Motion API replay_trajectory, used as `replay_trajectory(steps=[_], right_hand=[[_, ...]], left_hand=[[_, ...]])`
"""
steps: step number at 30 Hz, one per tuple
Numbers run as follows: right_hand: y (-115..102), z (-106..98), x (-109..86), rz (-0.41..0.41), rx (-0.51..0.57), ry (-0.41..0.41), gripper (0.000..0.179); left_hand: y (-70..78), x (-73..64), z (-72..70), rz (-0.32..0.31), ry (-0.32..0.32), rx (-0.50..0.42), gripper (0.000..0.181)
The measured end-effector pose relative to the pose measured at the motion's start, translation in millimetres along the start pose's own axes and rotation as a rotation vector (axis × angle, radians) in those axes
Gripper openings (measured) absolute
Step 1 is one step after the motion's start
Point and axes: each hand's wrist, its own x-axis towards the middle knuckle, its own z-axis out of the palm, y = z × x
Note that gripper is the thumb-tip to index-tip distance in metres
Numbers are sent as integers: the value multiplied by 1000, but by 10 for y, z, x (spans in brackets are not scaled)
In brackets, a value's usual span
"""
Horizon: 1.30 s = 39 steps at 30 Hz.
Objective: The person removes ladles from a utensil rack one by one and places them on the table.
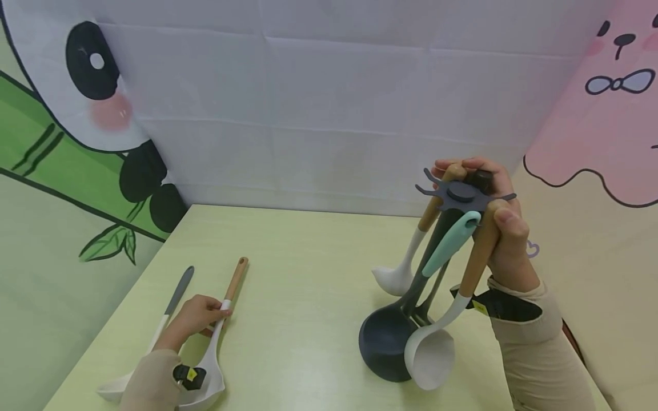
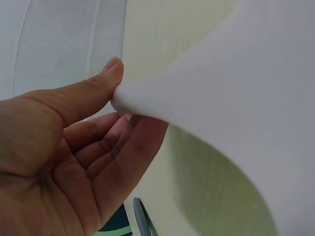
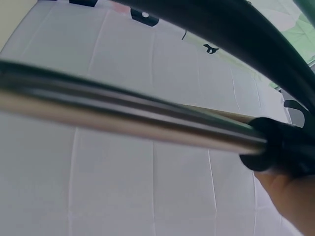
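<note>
At the left, my left hand pinches the white neck of a wooden-handled cooking utensil. Its white neck widens into a broad head, partly hidden by my wrist in the head view. My right hand is wrapped round a bunch of utensil handles under a dark hooked hanger top. The thumb lies on the wooden handle of a white ladle. A large black ladle, a second white ladle and a mint handle hang in the bunch. A metal shaft crosses the right wrist view.
Left of my left hand, a white utensil with a grey handle lies on the pale wooden table, partly behind my forearm. A white cloth stands behind the table, with cartoon-printed cloth at the sides.
</note>
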Motion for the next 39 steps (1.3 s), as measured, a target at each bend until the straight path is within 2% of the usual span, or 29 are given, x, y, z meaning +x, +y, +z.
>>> replay_trajectory(steps=[9, 14, 20, 23, 27, 31, 35, 39], right_hand=[[-84, 476, -293, -14, -51, 41, 52], [-118, 480, -322, 26, 37, 127, 54], [-191, 526, -375, 7, 40, 282, 60], [-239, 580, -398, -28, -29, 345, 64], [-300, 638, -414, -100, -208, 402, 69], [-331, 690, -416, -175, -387, 411, 80], [-344, 708, -410, -184, -509, 405, 85], [-357, 649, -425, -119, -558, 379, 84]], left_hand=[[-297, -87, -198, 17, -49, 40, 21], [-292, -83, -202, 10, -55, 46, 22], [-268, -97, -209, 3, -55, 56, 23], [-260, -105, -210, 0, -52, 58, 23], [-241, -109, -193, -4, -49, 51, 22], [-221, -106, -176, -5, -44, 53, 22], [-203, -96, -162, -8, -38, 63, 22], [-184, -95, -147, -10, -35, 67, 23]])
